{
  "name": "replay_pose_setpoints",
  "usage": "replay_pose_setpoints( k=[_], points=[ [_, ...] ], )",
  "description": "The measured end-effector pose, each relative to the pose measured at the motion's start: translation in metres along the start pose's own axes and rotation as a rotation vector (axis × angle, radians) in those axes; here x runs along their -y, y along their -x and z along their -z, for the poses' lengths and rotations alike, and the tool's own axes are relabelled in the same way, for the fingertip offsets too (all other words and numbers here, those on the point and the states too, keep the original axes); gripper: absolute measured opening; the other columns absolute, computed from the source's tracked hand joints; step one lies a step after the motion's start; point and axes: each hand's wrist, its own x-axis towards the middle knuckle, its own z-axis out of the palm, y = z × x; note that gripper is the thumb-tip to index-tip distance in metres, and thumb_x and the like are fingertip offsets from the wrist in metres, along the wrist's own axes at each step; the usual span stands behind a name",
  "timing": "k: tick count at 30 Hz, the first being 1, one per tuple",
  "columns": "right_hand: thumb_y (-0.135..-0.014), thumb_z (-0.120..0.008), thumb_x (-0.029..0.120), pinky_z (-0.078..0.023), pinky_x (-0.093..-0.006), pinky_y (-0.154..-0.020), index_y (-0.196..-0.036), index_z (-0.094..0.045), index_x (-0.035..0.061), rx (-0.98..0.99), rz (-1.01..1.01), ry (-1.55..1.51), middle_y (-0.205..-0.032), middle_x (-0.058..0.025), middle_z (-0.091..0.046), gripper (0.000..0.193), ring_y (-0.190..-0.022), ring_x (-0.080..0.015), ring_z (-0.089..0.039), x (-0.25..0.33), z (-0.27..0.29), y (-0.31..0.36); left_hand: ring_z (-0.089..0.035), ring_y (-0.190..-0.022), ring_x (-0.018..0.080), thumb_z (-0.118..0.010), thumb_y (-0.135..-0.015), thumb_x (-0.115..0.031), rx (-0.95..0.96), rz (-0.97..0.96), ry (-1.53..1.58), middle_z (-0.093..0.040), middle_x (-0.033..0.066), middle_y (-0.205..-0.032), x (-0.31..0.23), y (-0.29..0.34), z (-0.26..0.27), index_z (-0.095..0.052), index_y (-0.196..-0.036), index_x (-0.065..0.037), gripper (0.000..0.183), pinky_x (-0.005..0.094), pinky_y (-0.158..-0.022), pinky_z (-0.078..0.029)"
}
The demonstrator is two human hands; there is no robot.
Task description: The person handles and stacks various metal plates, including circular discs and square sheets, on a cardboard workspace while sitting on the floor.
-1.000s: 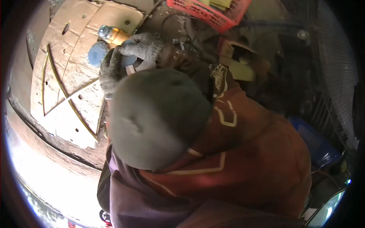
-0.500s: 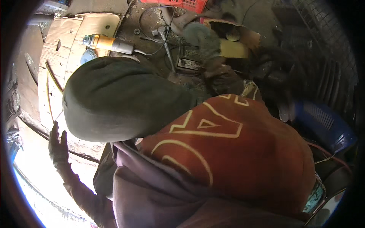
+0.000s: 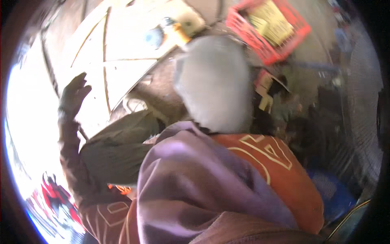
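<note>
Left hand [image 3: 75, 94], unclenched, just left of the thin strips [image 3: 104, 49], upper left; right hand hidden, cannot tell its state.

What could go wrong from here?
1. The left hand appears near the thin strips; it might knock one out of place.
2. The orange tool lies close to the edge of the cardboard; a bump could shift it.
3. The right hand is hidden, so a slip there might go unseen.
</note>
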Motion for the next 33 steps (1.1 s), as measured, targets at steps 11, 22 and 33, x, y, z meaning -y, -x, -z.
replay_pose_setpoints(
  k=[11, 22, 33],
  points=[
    [-0.1, -0.065, 0.015, -0.056, -0.0344, -0.095, -0.128, -0.068, 0.0002, 0.648, 0.789, -0.07, -0.121, -0.0151, -0.072, 0.032, -0.107, -0.0253, -0.07, 0.23, -0.144, -0.008, -0.058, -0.13, 0.0355, -0.078, -0.083, -0.026, 0.112, -0.257, -0.453, -0.063, 0.019, -0.138, -0.052, -0.107, -0.11, -0.058, -0.143, -0.007, 0.066, 0.0427, -0.113, -0.046],
    [-0.1, -0.065, 0.007, -0.051, -0.0323, -0.101, -0.132, -0.065, -0.0038, 1.015, 0.526, -0.335, -0.126, -0.0132, -0.07, 0.034, -0.115, -0.0191, -0.064, 0.264, -0.191, -0.005, -0.052, -0.135, 0.0431, -0.077, -0.08, -0.046, -0.023, 0.009, -0.226, -0.058, 0.02, -0.143, -0.087, -0.251, -0.258, -0.072, -0.13, -0.019, 0.057, 0.0645, -0.108, -0.042],
    [-0.103, -0.062, 0.02, -0.05, -0.0362, -0.099, -0.138, -0.06, -0.004, 1.102, 0.149, -0.49, -0.126, -0.0136, -0.066, 0.043, -0.115, -0.0234, -0.062, 0.256, -0.233, -0.031, -0.068, -0.109, 0.0367, -0.072, -0.075, -0.029, 0.019, -0.191, -0.426, -0.076, 0.0109, -0.108, -0.128, -0.2, -0.191, -0.08, -0.106, -0.019, 0.034, 0.0516, -0.095, -0.049]
  ],
)
